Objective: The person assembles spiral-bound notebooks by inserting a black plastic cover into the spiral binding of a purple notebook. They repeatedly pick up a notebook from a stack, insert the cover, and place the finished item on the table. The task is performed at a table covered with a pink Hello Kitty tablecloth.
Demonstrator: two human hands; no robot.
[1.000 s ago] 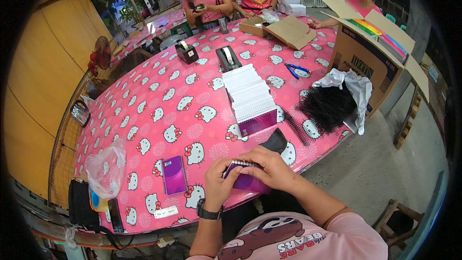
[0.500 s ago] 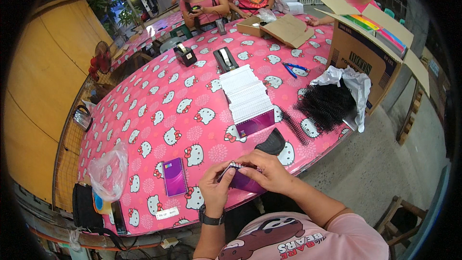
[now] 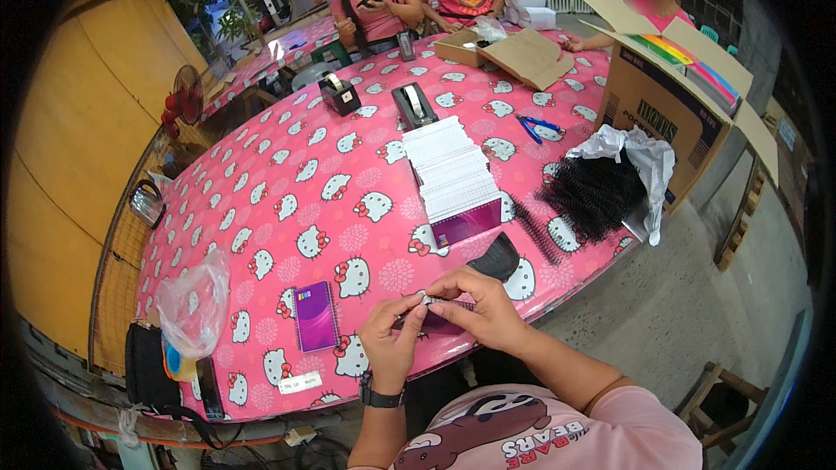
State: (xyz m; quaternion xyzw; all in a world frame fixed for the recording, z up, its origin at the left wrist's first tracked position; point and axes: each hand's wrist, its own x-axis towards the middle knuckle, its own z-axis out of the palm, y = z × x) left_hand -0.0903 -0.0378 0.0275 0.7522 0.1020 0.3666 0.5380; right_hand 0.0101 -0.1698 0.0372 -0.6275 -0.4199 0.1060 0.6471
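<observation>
At the table's near edge I hold a small purple notebook, its spine edge upward with a dark coil along it. My left hand is closed on its left end, thumb and fingertips pinching at the corner. My right hand grips it from the right, with its fingertips meeting the left ones at the top edge. The fingers hide the exact point they work on. To the left lies a finished-looking purple spiral notebook. Beyond my hands stands a long row of notebook pads, with a dark curved object nearby.
Black spiral coils lie on white paper at right, near blue-handled pliers and a large carton. Two tape dispensers stand farther back. A plastic bag and black bag sit at left. Other people are across the table.
My hands stay on the notebook at nearly the same place, fingertips shifting slightly at its top corner. The view has moved a little. Across the table, a person's hand has lowered.
</observation>
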